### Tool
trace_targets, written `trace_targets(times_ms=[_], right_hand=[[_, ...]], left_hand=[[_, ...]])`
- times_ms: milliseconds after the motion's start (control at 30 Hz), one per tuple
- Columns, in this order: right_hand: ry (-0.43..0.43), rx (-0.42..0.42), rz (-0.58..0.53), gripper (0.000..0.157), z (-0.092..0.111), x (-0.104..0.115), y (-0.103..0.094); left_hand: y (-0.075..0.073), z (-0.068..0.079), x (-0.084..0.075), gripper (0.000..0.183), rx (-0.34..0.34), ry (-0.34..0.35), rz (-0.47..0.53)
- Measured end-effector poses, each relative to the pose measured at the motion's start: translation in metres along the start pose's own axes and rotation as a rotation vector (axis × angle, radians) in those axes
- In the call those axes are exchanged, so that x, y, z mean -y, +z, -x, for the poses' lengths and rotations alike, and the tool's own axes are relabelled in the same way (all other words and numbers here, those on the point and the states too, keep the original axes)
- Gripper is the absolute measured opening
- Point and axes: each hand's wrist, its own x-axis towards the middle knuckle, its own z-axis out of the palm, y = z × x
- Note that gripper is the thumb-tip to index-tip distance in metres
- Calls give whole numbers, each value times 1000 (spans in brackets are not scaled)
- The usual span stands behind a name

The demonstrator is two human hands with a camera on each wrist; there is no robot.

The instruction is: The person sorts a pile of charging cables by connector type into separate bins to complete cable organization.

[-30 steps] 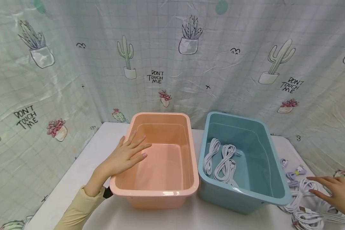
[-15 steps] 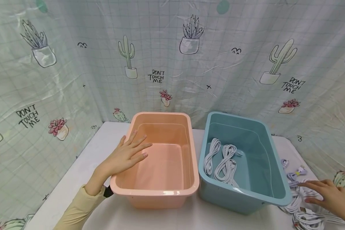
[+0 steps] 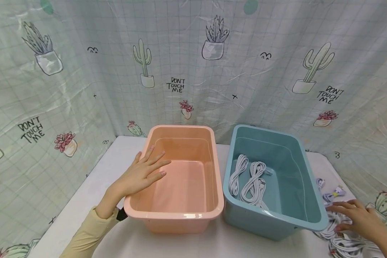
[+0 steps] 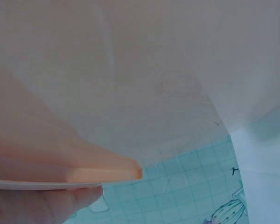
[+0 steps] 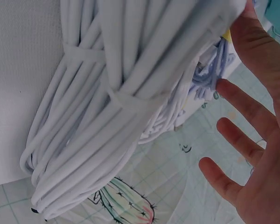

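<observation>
My left hand point(image 3: 140, 176) lies over the left rim of a peach plastic basin point(image 3: 218, 186), fingers spread above its inside. In the left wrist view one digit point(image 4: 60, 201) shows against the basin's edge point(image 4: 105, 168). At the far right, my right hand point(image 3: 359, 219) is over a pile of white cables point(image 3: 345, 247), its fingers apart. The right wrist view shows tied white cable bundles point(image 5: 95, 149) close up, with the hand point(image 5: 256, 154) beside them. One upper finger reaches the bundle's edge; whether it touches cannot be told.
A blue basin point(image 3: 296, 221) stands right of the peach one, with white cable bundles point(image 3: 254, 184) inside on the left. Lilac cables point(image 3: 334, 193) lie on the white table point(image 3: 106, 168) beyond the right hand. A cactus-print curtain point(image 3: 193, 64) encloses the back and sides.
My right hand has moved left, over the cable pile and closer to the blue basin. The left hand keeps its place on the peach basin.
</observation>
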Motion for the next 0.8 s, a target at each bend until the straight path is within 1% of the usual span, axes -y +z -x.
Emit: trace_targets(times_ms=[133, 233, 367, 467, 600, 800], right_hand=[[-3, -13, 34, 70, -3, 0, 5], [0, -8, 47, 67, -4, 4, 4], [2, 2, 45, 58, -5, 10, 0], [-7, 5, 47, 55, -6, 9, 0], [-13, 18, 39, 57, -8, 6, 1], [-8, 28, -5, 62, -11, 4, 1]], left_hand=[[0, -1, 0, 44, 10, -4, -4], [-1, -2, 0, 44, 16, -3, -8], [-2, -2, 0, 44, 19, -1, -3], [-2, -2, -1, 44, 21, -4, -2], [-2, -2, -1, 44, 19, -11, -4], [-1, -2, 0, 44, 23, -17, 9]])
